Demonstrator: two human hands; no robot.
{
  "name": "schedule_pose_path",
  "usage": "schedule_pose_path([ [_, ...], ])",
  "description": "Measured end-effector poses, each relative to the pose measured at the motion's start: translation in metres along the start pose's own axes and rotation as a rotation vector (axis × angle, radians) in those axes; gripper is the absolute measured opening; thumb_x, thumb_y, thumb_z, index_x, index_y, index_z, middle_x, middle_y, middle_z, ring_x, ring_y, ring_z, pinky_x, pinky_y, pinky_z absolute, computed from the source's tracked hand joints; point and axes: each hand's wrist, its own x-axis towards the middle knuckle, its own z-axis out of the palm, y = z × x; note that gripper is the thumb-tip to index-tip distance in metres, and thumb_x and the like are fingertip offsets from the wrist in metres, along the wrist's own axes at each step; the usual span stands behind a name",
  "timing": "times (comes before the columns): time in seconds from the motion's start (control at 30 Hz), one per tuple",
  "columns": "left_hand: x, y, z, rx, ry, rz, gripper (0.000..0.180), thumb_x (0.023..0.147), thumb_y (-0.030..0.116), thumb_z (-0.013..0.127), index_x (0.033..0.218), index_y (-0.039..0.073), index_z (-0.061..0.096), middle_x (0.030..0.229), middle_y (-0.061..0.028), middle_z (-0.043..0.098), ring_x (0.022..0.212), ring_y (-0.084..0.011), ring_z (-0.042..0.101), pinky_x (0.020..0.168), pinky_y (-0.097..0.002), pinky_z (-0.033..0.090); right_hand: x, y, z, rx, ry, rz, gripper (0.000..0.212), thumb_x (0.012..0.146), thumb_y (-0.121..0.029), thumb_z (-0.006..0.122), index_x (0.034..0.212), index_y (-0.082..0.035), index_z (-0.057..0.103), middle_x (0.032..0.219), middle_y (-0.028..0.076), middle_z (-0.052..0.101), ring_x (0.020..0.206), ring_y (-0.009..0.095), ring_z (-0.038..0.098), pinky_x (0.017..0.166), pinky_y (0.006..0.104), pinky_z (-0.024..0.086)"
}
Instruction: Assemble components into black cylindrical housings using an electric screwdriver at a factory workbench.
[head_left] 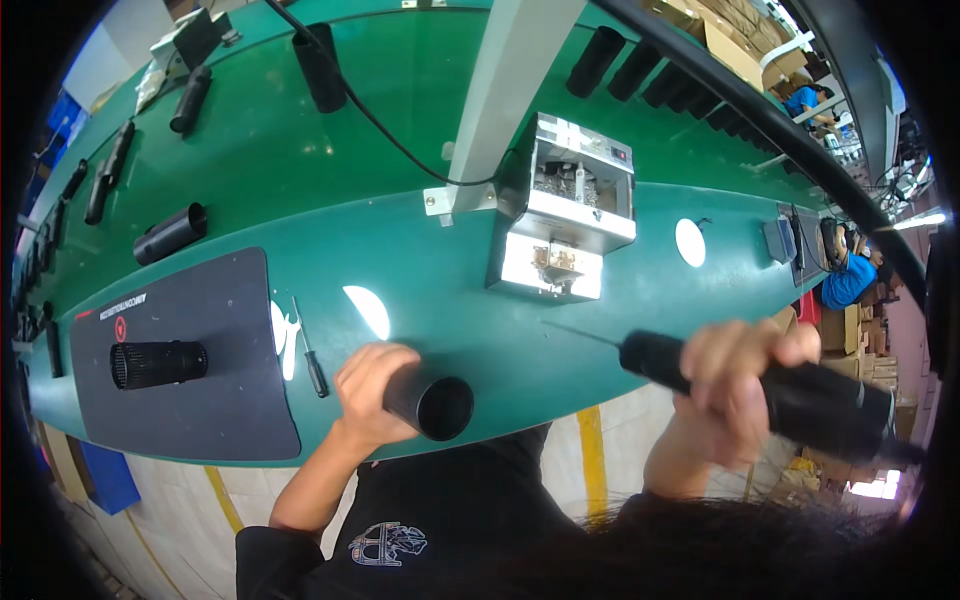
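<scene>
Left hand (368,395) fingers wrap a black tube (412,390), long axis ten-to-four o'clock, by the tabletop's (440,300) near edge; at its three o'clock, right hand (735,385) fingers grasp a power screwdriver (822,405), bit (588,333) pointing between nine and ten, just below the silver box (568,216)

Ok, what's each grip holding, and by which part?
Left grip: black tube, by its outer side. Right grip: black power screwdriver, around its body, behind the thin bit; motion blur hides the exact placement.
</scene>
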Motion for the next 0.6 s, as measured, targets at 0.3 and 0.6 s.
schedule_pose_path([
  [0.3,0.001,0.001,-0.002,-0.01,-0.03,0.003,0.039,0.066,0.011,0.083,0.097,-0.002,0.064,0.091,-0.0156,0.07,0.079,-0.0308,0.069,0.071,-0.0371,0.055,-0.023,-0.047,0.009,0.499,-0.182,-0.044,0.032,0.09,-0.003,0.065,0.116,-0.009,0.048,0.07,0.002,0.056,0.055,0.015,0.056,0.054,0.0323,0.046],
  [0.6,-0.001,-0.003,0.0,-0.001,0.0,0.025,0.043,0.066,0.019,0.087,0.096,-0.002,0.064,0.085,-0.015,0.069,0.074,-0.0308,0.069,0.07,-0.0367,0.056,-0.045,0.001,0.026,0.482,-0.191,0.096,0.029,0.09,-0.003,0.066,0.112,-0.008,0.048,0.068,0.003,0.054,0.054,0.015,0.057,0.053,0.0329,0.047],
])
